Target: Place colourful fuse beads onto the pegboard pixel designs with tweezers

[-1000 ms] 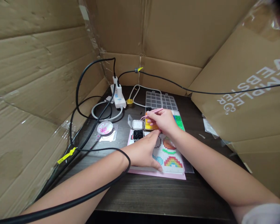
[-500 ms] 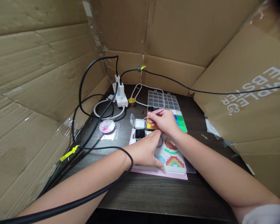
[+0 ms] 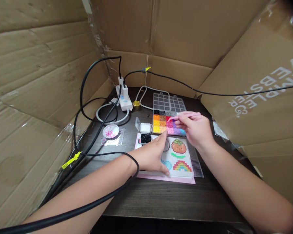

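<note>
Surrounding the counter (image 3: 141,201) are cardboard walls (image 3: 180,29); tweezers (image 3: 182,116) are pinched by the right hand (image 3: 196,130) over one bead organizer (image 3: 164,102); one pattern sheet (image 3: 179,148) is overlaid by the spread left hand (image 3: 151,155), near two bead boxes (image 3: 137,124).

The tweezers (image 3: 174,118) are pink, the sheet (image 3: 188,155) white with a banded rainbow (image 3: 182,163) at four o'clock; at its twelve, boxed beads (image 3: 163,123) form a multicoloured grid.

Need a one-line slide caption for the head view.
Right hand holds pink tweezers over the multicoloured bead box while the left hand lies over the pattern sheet.
</note>
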The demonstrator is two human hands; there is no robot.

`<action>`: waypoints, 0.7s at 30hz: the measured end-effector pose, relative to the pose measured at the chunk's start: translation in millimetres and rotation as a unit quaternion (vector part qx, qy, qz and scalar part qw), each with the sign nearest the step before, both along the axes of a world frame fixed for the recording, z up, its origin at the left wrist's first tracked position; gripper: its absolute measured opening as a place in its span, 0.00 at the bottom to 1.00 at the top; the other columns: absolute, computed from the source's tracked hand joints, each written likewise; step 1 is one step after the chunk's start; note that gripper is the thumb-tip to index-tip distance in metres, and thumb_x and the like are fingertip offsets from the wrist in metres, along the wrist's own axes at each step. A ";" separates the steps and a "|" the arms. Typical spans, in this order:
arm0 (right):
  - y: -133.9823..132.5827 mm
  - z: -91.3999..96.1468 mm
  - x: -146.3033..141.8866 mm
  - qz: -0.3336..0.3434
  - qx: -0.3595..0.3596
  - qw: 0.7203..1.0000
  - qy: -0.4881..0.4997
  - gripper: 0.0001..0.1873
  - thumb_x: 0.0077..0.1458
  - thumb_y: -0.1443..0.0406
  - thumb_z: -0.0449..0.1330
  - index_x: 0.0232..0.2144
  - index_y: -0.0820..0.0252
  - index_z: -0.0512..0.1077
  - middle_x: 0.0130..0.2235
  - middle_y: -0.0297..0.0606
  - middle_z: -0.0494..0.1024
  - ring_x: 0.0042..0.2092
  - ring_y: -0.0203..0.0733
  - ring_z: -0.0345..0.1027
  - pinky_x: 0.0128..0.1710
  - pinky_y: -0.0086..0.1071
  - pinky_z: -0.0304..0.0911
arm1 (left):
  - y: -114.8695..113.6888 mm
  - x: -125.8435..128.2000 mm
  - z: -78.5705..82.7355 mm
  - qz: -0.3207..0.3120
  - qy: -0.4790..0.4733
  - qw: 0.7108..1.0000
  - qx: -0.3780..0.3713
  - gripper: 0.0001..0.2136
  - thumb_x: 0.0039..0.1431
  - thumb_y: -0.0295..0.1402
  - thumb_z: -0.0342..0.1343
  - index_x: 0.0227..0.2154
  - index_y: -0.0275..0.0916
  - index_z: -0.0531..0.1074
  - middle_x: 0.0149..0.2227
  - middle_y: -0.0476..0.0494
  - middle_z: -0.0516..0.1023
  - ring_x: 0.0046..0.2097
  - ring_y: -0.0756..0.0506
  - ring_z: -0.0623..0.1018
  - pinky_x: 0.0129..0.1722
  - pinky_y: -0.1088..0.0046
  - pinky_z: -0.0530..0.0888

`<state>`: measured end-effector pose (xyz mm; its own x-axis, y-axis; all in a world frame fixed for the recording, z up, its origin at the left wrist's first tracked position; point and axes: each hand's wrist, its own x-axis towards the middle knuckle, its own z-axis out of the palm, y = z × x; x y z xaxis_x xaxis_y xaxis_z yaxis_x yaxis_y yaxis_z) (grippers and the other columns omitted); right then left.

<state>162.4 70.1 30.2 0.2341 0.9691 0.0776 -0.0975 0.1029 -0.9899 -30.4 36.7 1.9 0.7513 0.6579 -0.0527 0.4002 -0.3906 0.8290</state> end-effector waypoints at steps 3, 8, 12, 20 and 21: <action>-24.4 -10.6 20.9 -0.019 -0.007 0.999 -0.029 0.12 0.44 0.60 0.74 0.28 0.63 0.80 0.32 0.41 0.83 0.27 0.34 0.74 0.28 0.28 0.73 | 0.1 -0.2 -0.7 0.000 0.021 1.000 -0.008 0.71 0.37 0.41 0.76 0.71 0.35 0.25 0.73 0.21 0.35 0.73 0.27 0.47 0.68 0.48 0.56; -46.8 -32.3 20.8 0.002 -0.032 0.996 -0.084 0.12 0.46 0.59 0.73 0.32 0.60 0.80 0.29 0.40 0.83 0.30 0.40 0.78 0.33 0.33 0.75 | 0.0 -0.3 -1.6 0.010 0.020 1.000 -0.006 0.71 0.36 0.40 0.76 0.71 0.37 0.26 0.73 0.22 0.35 0.72 0.25 0.49 0.68 0.47 0.58; -42.6 -37.7 6.3 0.036 -0.033 0.993 -0.104 0.09 0.46 0.60 0.71 0.29 0.59 0.81 0.30 0.40 0.84 0.30 0.42 0.79 0.33 0.35 0.76 | 0.8 0.9 -1.5 0.012 0.033 0.999 0.007 0.71 0.36 0.39 0.77 0.71 0.39 0.26 0.73 0.23 0.34 0.72 0.25 0.48 0.68 0.46 0.57; -38.4 -39.1 4.3 0.033 -0.037 0.993 -0.108 0.09 0.47 0.59 0.71 0.28 0.59 0.82 0.30 0.40 0.84 0.29 0.40 0.78 0.30 0.34 0.77 | 3.2 1.2 -1.1 0.008 0.049 0.999 0.006 0.71 0.37 0.40 0.76 0.71 0.39 0.25 0.73 0.23 0.34 0.72 0.25 0.47 0.68 0.45 0.56; -38.5 -39.1 4.5 0.034 -0.038 0.993 -0.108 0.09 0.47 0.59 0.71 0.28 0.59 0.82 0.30 0.40 0.84 0.28 0.40 0.78 0.30 0.34 0.77 | 3.3 1.1 -1.5 0.006 0.045 0.999 0.010 0.71 0.37 0.40 0.76 0.71 0.40 0.25 0.73 0.23 0.34 0.72 0.25 0.48 0.68 0.45 0.56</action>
<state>166.9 31.6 -8.9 0.1531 0.9872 0.0443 0.1142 0.0269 -0.9931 -29.3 40.0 0.4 0.7356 0.6690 -0.1064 0.4773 -0.4004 0.7822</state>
